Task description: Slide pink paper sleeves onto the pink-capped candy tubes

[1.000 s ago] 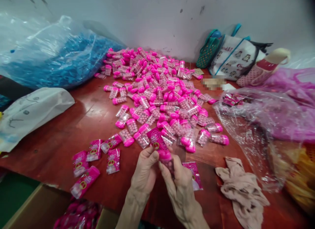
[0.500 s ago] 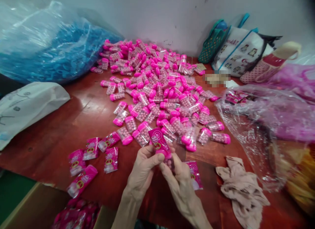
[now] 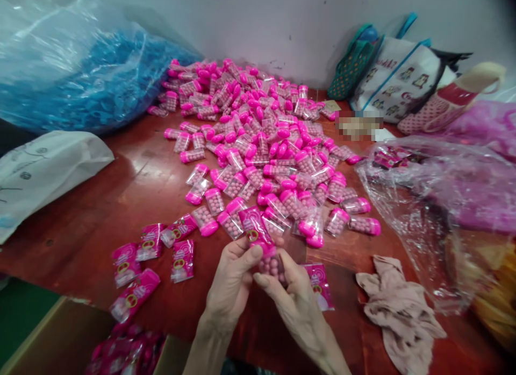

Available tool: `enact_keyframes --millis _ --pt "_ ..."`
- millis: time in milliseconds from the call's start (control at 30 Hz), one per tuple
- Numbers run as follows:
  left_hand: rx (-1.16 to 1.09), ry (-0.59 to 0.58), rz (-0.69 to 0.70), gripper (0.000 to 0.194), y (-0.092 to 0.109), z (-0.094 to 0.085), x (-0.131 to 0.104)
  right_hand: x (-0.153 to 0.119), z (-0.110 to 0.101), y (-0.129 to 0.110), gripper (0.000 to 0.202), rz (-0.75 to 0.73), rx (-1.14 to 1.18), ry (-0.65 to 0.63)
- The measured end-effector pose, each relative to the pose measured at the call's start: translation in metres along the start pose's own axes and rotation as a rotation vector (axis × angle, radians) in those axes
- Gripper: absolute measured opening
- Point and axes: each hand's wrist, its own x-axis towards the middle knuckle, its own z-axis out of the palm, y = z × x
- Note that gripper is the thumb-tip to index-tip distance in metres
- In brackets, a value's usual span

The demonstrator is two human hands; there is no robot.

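Observation:
Between both hands is a small clear bottle of pink balls (image 3: 272, 267), its top end inside a printed pink plastic sleeve (image 3: 255, 230). My left hand (image 3: 229, 281) pinches the sleeve near its lower edge, thumb on top. My right hand (image 3: 297, 294) is closed around the bottle's lower part, with the thumb at its near end. Just right of that hand lies a flat pink sleeve (image 3: 320, 286). Beyond the hands spreads a large heap of similar pink-capped bottles (image 3: 258, 133). Several sleeved bottles (image 3: 183, 260) lie to the left.
At the front left, a cardboard box (image 3: 60, 337) holds more pink packs. A crumpled beige cloth (image 3: 403, 310) and a clear plastic bag (image 3: 415, 224) lie on the right. A big bag of blue pieces (image 3: 100, 84) stands at the back left, with carry bags (image 3: 397, 79) at the back right.
The sleeve and bottle have tilted, and more of the bottle's balls now show below the sleeve. My right thumb has shifted down toward the bottle's near end.

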Motion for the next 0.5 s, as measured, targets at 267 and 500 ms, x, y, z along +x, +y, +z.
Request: enact_keyframes --millis 267,500 --pt "-0.009 -0.038 0.066 0.028 0.006 0.001 -0.005 -0.011 0.005 0.01 0.04 0.039 -0.141 0.076" --pt "0.054 -0.023 0.09 0.025 0.003 0.011 -0.012 -0.024 0.013 0.013 0.038 0.051 -0.103 0.097"
